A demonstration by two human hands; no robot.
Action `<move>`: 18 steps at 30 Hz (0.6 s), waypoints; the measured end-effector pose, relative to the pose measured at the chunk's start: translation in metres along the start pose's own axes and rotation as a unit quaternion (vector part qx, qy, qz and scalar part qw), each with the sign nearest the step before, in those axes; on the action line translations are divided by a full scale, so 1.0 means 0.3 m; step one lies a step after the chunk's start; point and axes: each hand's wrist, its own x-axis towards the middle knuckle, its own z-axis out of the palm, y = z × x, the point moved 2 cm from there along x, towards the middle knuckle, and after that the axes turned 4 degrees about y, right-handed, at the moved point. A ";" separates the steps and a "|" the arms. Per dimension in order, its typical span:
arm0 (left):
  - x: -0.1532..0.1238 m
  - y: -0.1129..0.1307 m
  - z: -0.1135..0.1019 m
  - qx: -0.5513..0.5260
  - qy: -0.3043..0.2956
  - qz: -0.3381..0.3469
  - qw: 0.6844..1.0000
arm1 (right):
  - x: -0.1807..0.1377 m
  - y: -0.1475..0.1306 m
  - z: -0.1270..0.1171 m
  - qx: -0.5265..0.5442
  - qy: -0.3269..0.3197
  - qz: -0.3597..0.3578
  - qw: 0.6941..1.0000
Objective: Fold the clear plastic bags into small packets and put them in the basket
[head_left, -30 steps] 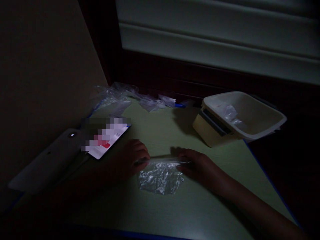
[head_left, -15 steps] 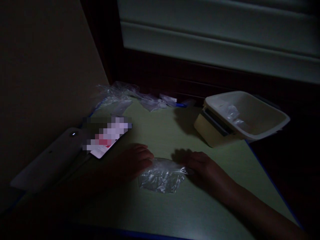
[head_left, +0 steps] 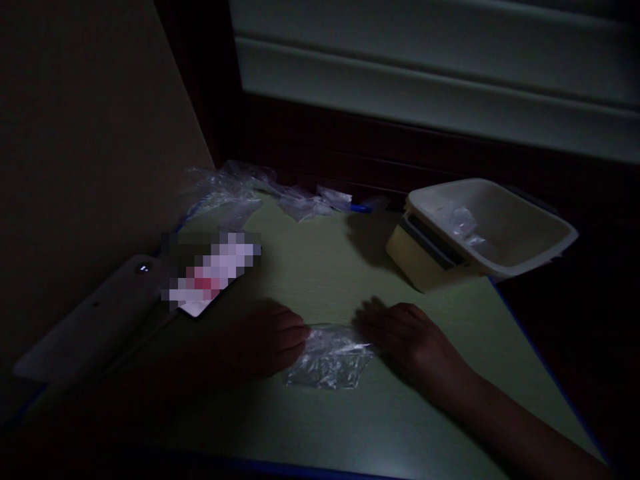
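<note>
The scene is very dark. A small clear plastic bag (head_left: 330, 359) lies flat on the pale green table (head_left: 320, 267). My left hand (head_left: 265, 339) rests with its fingertips on the bag's upper left corner. My right hand (head_left: 407, 340) lies on the bag's upper right corner. Both hands press or pinch the bag's top edge; the exact grip is too dim to make out.
A lit phone (head_left: 213, 275) lies left of my hands, beside a long white device (head_left: 95, 320). Loose clear bags (head_left: 240, 190) are heaped at the table's back. A cream scale with a tray (head_left: 520, 230) holding a clear bag stands at the right.
The bag's top edge has been drawn down and folded shorter. Both hands have shifted slightly toward me and to the right along that edge.
</note>
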 end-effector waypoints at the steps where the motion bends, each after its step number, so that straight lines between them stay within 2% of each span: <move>1: 0.001 0.000 -0.001 -0.007 -0.002 -0.007 1.000 | -0.001 0.000 -0.001 -0.006 -0.002 -0.003 1.000; 5: 0.003 0.002 -0.009 -0.013 -0.019 -0.023 0.999 | -0.002 -0.006 -0.015 -0.035 -0.014 0.022 0.999; 8: 0.002 0.009 -0.010 0.016 -0.035 -0.004 0.999 | 0.014 -0.040 -0.043 -0.064 0.006 0.046 0.997; 11: 0.000 0.016 -0.005 0.046 -0.051 0.007 0.998 | 0.049 -0.109 -0.072 -0.021 0.023 0.022 0.999; 14: -0.002 0.018 0.003 0.055 -0.073 0.005 0.996 | 0.084 -0.174 -0.075 0.087 -0.022 0.003 0.996; 18: 0.004 0.020 0.000 0.064 -0.068 0.012 0.996 | 0.090 -0.202 -0.029 0.130 -0.085 0.016 0.988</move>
